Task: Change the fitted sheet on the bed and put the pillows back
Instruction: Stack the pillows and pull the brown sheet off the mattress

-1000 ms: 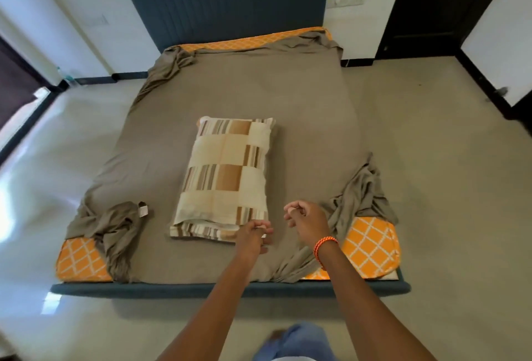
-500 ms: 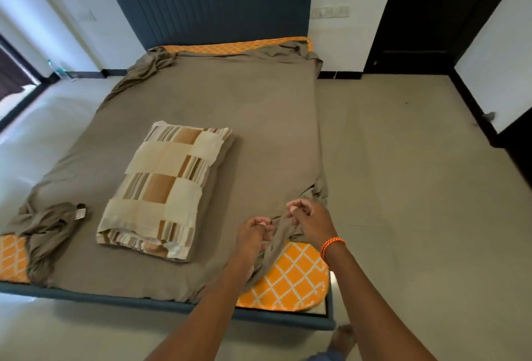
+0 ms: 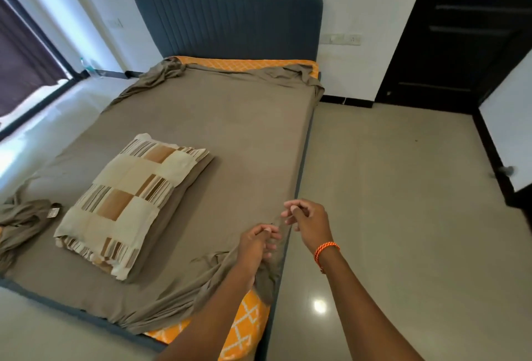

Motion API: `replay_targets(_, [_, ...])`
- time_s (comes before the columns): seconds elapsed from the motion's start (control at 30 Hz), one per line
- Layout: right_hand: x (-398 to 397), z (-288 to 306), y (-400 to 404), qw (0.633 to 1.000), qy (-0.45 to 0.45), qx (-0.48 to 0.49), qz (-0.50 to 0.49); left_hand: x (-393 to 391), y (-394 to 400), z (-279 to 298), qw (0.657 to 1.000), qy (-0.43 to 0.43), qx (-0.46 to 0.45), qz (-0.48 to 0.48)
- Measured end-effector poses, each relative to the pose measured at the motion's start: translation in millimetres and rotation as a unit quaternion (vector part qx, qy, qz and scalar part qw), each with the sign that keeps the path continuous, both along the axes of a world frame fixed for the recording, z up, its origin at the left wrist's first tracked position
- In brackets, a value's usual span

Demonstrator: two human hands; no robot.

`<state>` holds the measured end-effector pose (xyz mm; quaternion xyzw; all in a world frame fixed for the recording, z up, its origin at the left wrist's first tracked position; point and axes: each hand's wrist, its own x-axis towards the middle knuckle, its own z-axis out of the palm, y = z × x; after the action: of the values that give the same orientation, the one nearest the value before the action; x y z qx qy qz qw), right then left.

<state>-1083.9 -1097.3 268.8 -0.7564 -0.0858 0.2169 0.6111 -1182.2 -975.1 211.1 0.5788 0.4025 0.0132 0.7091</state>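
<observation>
A taupe fitted sheet [image 3: 218, 118] lies loosely over the orange-patterned mattress [image 3: 244, 329], its corners bunched and off the mattress. A striped beige-and-brown pillow [image 3: 129, 202] rests on the sheet near the foot end. My left hand [image 3: 259, 242] pinches the sheet's hem at the near right corner of the bed. My right hand [image 3: 308, 219], with an orange band at the wrist, grips the same hem a little further up the right side. The orange mattress corner shows bare below my left forearm.
A dark blue headboard [image 3: 230, 21] stands against the white wall. A black door [image 3: 466, 32] is at the back right. Grey tiled floor [image 3: 403, 216] runs along the bed's right side. A window with a dark curtain [image 3: 23, 52] is at the left.
I have moved from the foot of the bed round to its near right corner. Both hands have taken the bunched sheet corner and drawn its hem towards the mattress edge.
</observation>
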Motion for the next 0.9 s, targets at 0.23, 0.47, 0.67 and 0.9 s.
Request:
replay_targets(0.23, [137, -7, -68, 0.999, 0.002, -0.032, 0.038, 116, -76, 9, 0.998, 0.035, 0.008, 0.059])
replay_targets(0.47, [275, -14, -76, 0.997, 0.015, -0.058, 0.058, 230, -109, 20, 0.992, 0.037, 0.005, 0.12])
replay_targets(0.67, [369, -33, -29, 0.986, 0.063, -0.045, 0.146, 343, -78, 0, 0.985, 0.035, 0.023, 0.166])
replay_targets(0.9, [540, -52, 46, 0.976, 0.102, -0.086, 0.17, 499, 5, -24, 0.983, 0.054, 0.004, 0.173])
